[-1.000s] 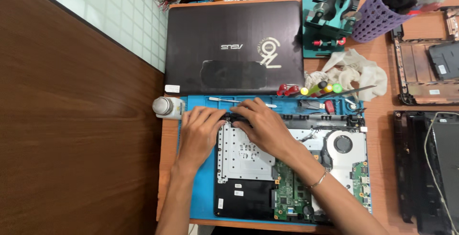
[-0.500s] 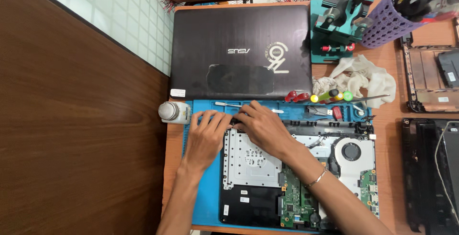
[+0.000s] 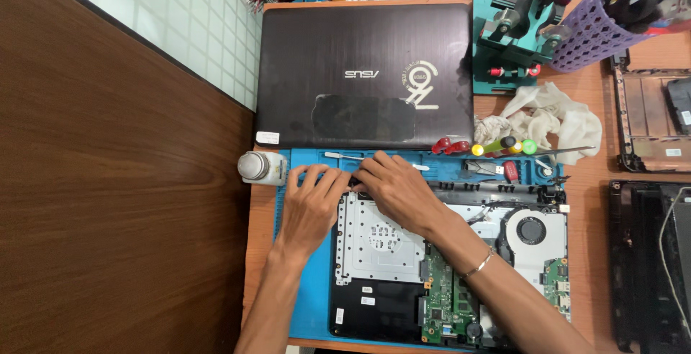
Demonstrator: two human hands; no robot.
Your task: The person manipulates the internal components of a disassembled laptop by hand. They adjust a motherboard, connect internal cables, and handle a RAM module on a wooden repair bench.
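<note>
An opened laptop base (image 3: 446,260) lies on a blue work mat (image 3: 309,303), showing a silver metal plate, a green circuit board and a round fan (image 3: 531,230). My left hand (image 3: 311,206) and my right hand (image 3: 394,188) meet at the base's top left corner. Their fingertips pinch a small dark part there, which the fingers mostly hide. My right wrist wears a thin bracelet. A closed dark laptop lid (image 3: 363,73) lies just beyond the hands.
A small white bottle (image 3: 260,168) stands left of the mat. Screwdrivers with coloured handles (image 3: 497,147), a white cloth (image 3: 554,120), a teal holder (image 3: 515,34) and a purple basket (image 3: 597,26) sit at the back right. More laptop shells (image 3: 651,268) lie at the right.
The view has shifted slightly. Both hands stay at the base's top left corner, with only small finger movements.
</note>
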